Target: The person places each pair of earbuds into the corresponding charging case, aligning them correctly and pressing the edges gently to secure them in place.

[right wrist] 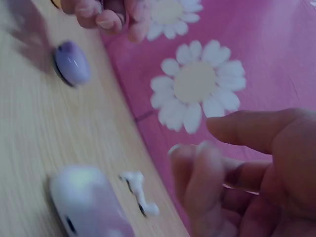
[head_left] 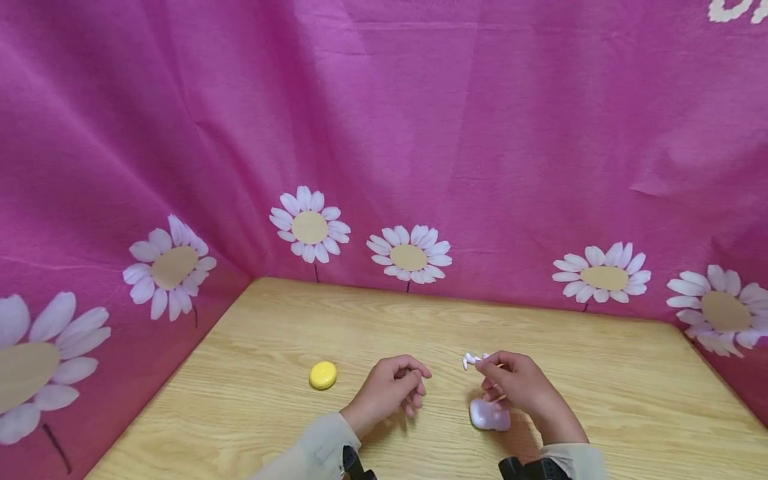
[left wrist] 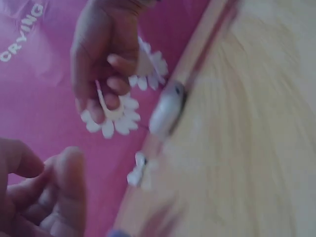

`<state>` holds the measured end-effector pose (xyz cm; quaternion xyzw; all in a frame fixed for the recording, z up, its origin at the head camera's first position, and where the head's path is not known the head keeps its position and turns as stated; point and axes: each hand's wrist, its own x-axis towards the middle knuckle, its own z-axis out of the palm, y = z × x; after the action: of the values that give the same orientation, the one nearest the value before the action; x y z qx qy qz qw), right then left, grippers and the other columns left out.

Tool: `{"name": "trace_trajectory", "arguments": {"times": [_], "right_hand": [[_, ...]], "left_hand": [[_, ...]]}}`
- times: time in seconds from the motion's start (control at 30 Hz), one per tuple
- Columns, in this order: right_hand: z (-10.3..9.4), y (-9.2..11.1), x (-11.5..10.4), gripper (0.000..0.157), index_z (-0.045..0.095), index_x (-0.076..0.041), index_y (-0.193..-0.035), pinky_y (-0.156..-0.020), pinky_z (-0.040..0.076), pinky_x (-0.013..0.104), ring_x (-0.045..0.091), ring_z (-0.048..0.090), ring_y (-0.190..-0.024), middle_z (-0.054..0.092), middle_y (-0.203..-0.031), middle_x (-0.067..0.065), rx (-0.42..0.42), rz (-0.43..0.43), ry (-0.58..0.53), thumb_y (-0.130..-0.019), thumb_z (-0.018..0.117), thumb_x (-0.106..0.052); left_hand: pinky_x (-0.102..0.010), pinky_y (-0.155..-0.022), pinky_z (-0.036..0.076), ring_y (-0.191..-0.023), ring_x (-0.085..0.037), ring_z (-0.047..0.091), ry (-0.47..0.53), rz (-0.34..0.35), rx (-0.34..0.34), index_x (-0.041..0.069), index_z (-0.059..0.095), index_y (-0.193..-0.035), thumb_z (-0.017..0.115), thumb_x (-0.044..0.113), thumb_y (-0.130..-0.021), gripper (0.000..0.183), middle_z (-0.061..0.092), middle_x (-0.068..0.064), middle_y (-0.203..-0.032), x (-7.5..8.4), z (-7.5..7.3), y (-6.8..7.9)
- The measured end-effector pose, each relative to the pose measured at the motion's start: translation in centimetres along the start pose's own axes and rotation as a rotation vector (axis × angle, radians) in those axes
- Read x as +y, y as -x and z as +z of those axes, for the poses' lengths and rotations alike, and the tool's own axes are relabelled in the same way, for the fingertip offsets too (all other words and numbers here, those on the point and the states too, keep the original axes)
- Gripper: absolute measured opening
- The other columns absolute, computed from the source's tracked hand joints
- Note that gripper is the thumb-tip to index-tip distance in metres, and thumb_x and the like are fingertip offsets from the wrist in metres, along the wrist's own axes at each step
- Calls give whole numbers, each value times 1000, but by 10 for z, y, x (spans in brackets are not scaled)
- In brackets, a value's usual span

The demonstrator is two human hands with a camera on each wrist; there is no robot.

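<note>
Two white earbuds (head_left: 471,360) lie close together on the wooden table. My right hand (head_left: 521,383) hovers beside them, overlapping them in the head view; in the right wrist view its fingers are loosely bent, thumb apart, with nothing between them. Below that hand is a glossy white-pink earbud case (head_left: 490,416), its lid down, also seen in the right wrist view (right wrist: 89,200). My left hand (head_left: 391,388) hovers over the table to the left, fingers loosely curled and holding nothing. Farther left sits a round yellow case (head_left: 323,375), which looks lilac in the right wrist view.
The light wood table (head_left: 372,317) meets a pink cloth (head_left: 510,133) printed with white daisies at its back and sides. Dark camera straps (head_left: 534,469) sit on both wrists.
</note>
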<state>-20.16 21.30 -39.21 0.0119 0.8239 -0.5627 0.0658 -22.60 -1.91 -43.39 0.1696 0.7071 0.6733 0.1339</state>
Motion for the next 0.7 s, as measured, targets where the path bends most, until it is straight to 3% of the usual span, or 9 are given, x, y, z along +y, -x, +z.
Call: {"name": "trace_trajectory", "arguments": {"times": [0.1, 0.3, 0.47, 0.7], "right_hand": [[-10, 2, 4, 28, 59, 6, -94, -53, 55, 35, 18, 60, -62, 60, -71, 5, 20, 4, 58, -96, 58, -22], [-24, 7, 10, 29, 59, 6, -93, -54, 57, 34, 16, 60, -63, 59, -71, 6, 13, 52, 175, -96, 59, -22], [-27, 6, 17, 29, 62, 6, -88, -55, 56, 32, 15, 60, -60, 59, -67, 5, 23, 91, 256, -95, 60, -23], [-29, 7, 22, 34, 64, 0, -71, -53, 50, 27, 14, 55, -56, 59, -59, 3, 34, 121, 372, -92, 63, -26]], "left_hand": [[-26, -50, 56, -61, -12, 61, 3, -41, -51, -6, 67, -102, 53, 8, -94, 22, 64, -5, -75, 3, 14, -3], [-31, -60, 59, -67, -13, 64, 46, -154, -84, -8, 67, -104, 53, 7, -92, 24, 66, -8, -81, -3, 39, -8], [-33, -66, 60, -74, -17, 67, 91, -218, -101, -9, 65, -109, 54, 8, -92, 26, 67, -12, -87, 1, 45, -8], [-35, -67, 60, -74, -20, 69, 112, -265, -95, -9, 64, -103, 58, 10, -91, 24, 67, -16, -89, 1, 53, -9]]}}
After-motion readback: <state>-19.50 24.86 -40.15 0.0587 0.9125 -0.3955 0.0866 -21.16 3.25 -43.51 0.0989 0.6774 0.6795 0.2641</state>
